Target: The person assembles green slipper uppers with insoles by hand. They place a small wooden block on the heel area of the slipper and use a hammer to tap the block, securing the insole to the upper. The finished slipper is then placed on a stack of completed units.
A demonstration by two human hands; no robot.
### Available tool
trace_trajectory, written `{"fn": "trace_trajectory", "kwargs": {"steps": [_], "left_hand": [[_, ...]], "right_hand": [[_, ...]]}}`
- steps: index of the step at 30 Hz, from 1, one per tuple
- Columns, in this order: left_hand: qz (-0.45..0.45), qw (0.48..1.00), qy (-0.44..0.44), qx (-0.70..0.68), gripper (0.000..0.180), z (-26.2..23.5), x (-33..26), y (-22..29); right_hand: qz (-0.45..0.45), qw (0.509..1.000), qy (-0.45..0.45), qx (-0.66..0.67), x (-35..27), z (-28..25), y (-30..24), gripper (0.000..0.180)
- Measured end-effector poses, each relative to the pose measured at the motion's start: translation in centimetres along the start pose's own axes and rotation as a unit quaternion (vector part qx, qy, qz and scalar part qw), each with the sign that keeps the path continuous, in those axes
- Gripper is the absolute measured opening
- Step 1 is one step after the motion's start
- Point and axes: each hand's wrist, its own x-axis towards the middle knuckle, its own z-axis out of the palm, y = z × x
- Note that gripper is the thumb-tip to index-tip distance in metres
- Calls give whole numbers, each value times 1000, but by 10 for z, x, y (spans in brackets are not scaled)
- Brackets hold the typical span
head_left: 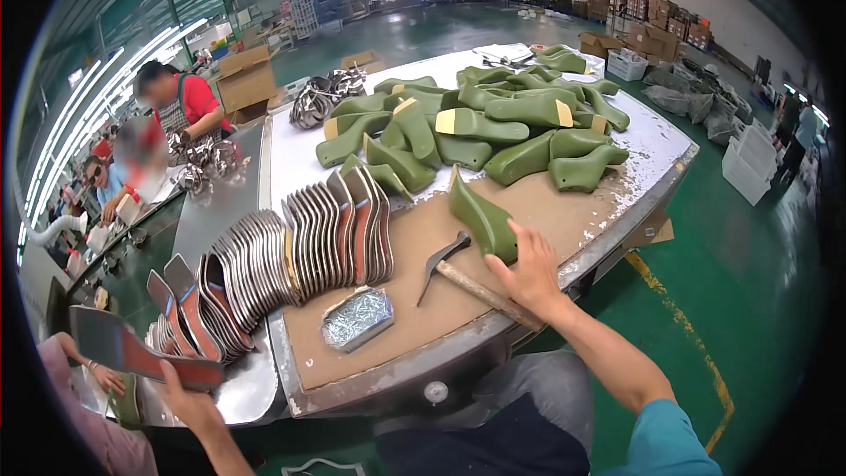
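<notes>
My left hand grips a dark insole board with a reddish-brown part, its thumb on the near edge. My right hand curls round the near end of a green shoe last, thumb on one side and fingers on the other. That last rests on the brown board with its pointed end away from me. Below it lies a hammer, its wooden handle reaching toward the table edge under my right wrist. A long row of curved insole boards stands on edge at the left.
An open packet of small nails lies near the front edge. A heap of green lasts covers the table's far part. Shiny metal pieces sit behind. At lower left, another person's hand is beside a green last.
</notes>
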Motion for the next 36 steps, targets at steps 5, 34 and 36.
{"fn": "trace_trajectory", "kwargs": {"steps": [5, 34, 36], "left_hand": [[-164, 986, -15, -29, 37, 75, -85, -17], [-150, 873, -268, -379, 65, 180, -146, -4], [-133, 888, -212, -387, 60, 168, -148, -9]], "right_hand": [[142, 980, -136, -40, 40, 32, 23, 79], [-175, 848, -248, 434, -75, -45, -87, 69], [-222, 864, -234, 386, -79, -29, -79, 71]]}}
